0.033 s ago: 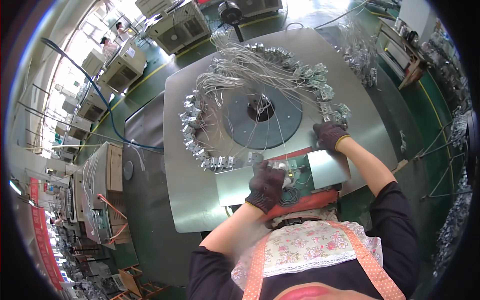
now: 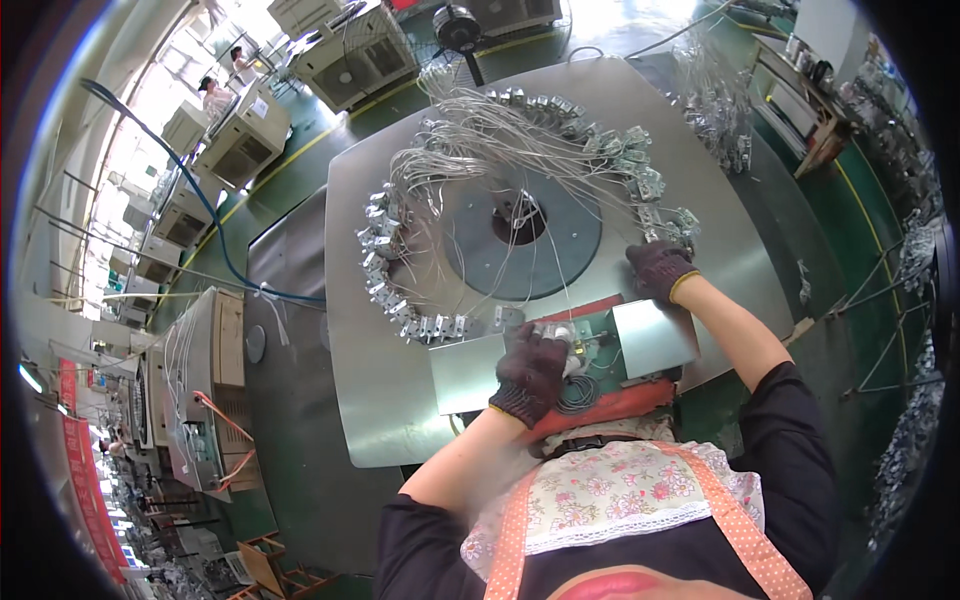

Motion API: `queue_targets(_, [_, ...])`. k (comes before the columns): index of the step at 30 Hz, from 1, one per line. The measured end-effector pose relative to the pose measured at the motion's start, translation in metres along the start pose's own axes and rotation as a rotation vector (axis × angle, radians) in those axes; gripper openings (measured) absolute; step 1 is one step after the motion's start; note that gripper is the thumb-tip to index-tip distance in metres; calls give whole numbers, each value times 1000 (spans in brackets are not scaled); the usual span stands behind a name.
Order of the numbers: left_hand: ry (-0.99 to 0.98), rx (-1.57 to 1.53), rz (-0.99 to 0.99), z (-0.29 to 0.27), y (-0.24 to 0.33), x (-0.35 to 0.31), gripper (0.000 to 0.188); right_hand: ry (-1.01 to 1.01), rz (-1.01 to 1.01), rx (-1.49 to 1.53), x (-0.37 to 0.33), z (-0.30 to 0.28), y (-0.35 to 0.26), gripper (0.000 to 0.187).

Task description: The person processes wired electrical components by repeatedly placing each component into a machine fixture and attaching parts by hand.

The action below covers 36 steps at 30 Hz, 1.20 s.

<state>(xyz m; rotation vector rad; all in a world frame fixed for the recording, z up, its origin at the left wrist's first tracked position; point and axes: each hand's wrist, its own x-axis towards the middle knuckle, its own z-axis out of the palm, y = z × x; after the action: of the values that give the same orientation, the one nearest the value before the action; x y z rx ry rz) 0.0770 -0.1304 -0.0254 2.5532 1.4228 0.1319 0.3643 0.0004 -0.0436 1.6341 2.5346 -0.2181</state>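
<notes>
My left hand (image 2: 531, 372), in a dark knitted work glove, is closed at a small fixture (image 2: 592, 345) with white and brass-coloured parts near the table's front. Whatever its fingers hold is hidden. Farther right, my right hand (image 2: 660, 270), gloved alike, has its fingers curled beside the small metal-housed parts (image 2: 650, 185) at the ring's right end; I cannot make out what is in them. More such metal parts (image 2: 378, 240) curve round the left side, their thin silvery wires (image 2: 470, 135) bundled toward the middle. A dark wire coil (image 2: 577, 395) lies right of my left hand.
Flat metal covers stand on either side of the fixture, a left cover (image 2: 468, 372) and a right cover (image 2: 655, 338). A grey round plate (image 2: 575, 235) sits mid-table (image 2: 385, 400). Red cloth (image 2: 640, 402) lines the front. A fan (image 2: 457, 28) stands behind; a blue hose (image 2: 215, 220) hangs left.
</notes>
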Motion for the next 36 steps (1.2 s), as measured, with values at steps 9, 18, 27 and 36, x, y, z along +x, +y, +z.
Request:
queue_targets(9, [132,-48,11,11,-9,-8,38,646,-112,152,-68,-31,13,67])
queue_targets(18, [52,4,23,-10,0,-1,41,223,7,1366,-96,-48,-36,49])
queue_targets(27, [165,0,66,-6,-2,1,45,-162,-520,2301,-113,-98,-77,50])
queue_targets(36, [119,29,56,12,-11,-3,47,-140,-126,2239,-91,-90,-101,43])
